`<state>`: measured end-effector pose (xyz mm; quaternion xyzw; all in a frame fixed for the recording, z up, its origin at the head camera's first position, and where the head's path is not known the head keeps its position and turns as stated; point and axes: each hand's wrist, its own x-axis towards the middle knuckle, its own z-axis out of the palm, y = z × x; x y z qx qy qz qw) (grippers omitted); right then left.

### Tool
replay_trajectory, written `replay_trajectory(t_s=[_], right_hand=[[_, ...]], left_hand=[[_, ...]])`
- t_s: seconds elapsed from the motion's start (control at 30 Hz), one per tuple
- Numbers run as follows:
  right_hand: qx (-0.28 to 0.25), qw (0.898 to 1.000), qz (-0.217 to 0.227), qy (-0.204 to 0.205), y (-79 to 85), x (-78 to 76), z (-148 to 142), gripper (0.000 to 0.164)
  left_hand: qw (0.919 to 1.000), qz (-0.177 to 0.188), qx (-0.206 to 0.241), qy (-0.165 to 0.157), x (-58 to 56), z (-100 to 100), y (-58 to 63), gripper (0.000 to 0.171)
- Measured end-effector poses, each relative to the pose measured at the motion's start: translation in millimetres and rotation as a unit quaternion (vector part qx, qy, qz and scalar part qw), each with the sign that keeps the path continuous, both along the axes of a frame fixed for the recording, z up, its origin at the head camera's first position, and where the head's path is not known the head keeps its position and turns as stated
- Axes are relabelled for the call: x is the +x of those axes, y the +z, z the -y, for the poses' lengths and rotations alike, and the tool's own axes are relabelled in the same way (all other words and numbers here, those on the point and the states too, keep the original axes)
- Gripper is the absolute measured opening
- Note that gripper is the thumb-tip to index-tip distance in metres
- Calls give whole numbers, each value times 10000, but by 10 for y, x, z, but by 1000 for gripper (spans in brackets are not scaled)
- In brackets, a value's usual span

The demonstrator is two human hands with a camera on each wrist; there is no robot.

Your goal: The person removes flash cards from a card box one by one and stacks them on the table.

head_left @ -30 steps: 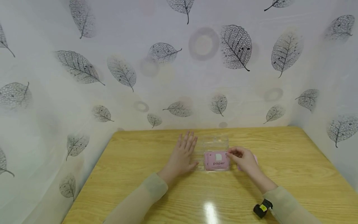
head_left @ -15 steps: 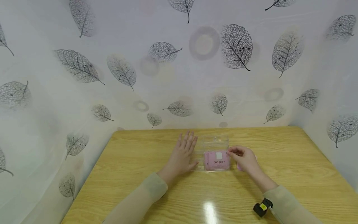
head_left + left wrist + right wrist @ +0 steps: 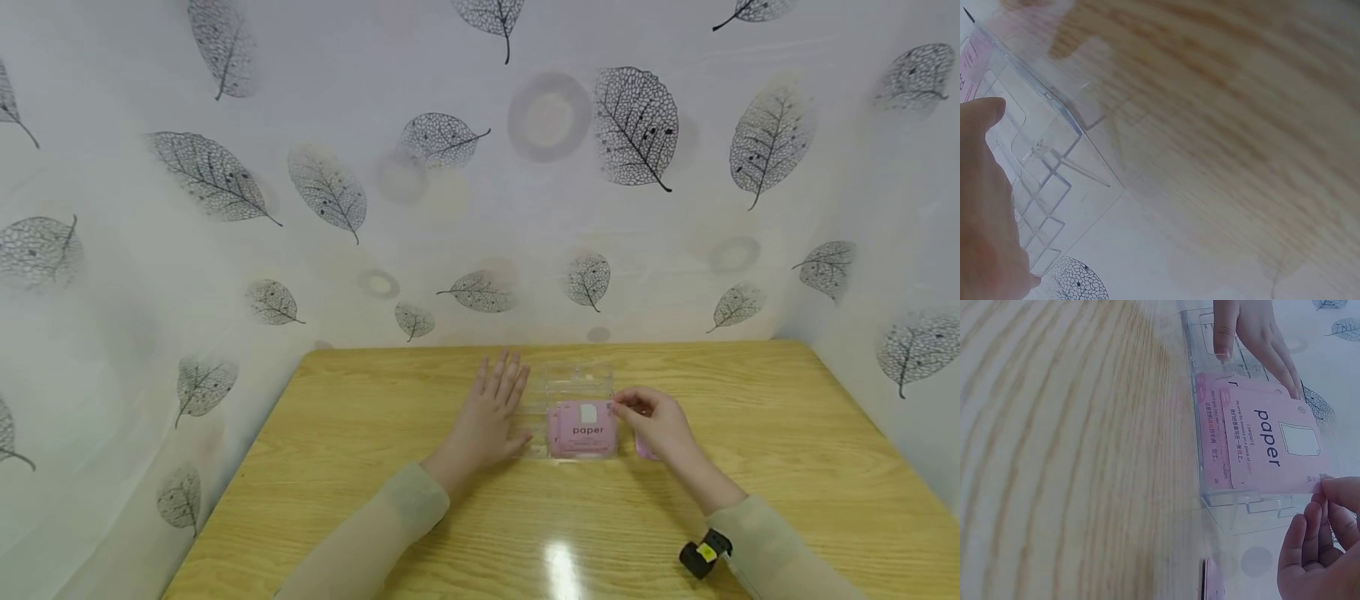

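Note:
A pink flashcard printed "paper" (image 3: 1270, 439) stands at the clear plastic box (image 3: 577, 385), in front of another pink card (image 3: 1213, 440) in the same compartment. My right hand (image 3: 657, 423) pinches the flashcard's upper right corner between thumb and fingertips. In the right wrist view the card's far edge sticks up past the box wall. My left hand (image 3: 483, 423) rests with straight, spread fingers on the left part of the box. Its thumb (image 3: 988, 112) lies on the clear plastic in the left wrist view.
Beside the box, partly hidden by my right hand, a pink stack of cards (image 3: 646, 447) lies on the wooden table (image 3: 360, 500). A leaf-patterned curtain (image 3: 480, 208) hangs behind the table and along both sides. A black wrist camera (image 3: 701, 557) sits at my right cuff.
The "paper" flashcard has slid slightly upward and away from me, with my right hand rising along with it. My left hand stays in place on the box.

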<state>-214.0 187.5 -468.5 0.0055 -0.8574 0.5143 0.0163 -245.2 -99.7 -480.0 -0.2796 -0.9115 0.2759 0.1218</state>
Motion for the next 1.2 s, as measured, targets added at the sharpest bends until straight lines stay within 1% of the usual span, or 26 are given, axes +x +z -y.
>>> replay_trajectory(t_s=[0.3, 0.67, 0.83, 1.03, 1.2], right_hand=[[-1, 9998, -162, 97, 24, -2, -26, 23], [174, 9998, -122, -1, 59, -23, -57, 23], [140, 9998, -113, 18, 94, -16, -72, 25], [43, 10000, -40, 35, 119, 1, -83, 27], [5, 10000, 54, 43, 124, 17, -91, 28]], left_hand=[[10000, -54, 2, -23, -13, 4, -13, 105], [10000, -15, 62, -40, -13, 5, -15, 105], [9999, -2, 135, -34, -13, 3, -16, 105], [9999, 28, 104, -10, -14, 0, -20, 105], [10000, -15, 83, -36, -10, 0, -22, 106]])
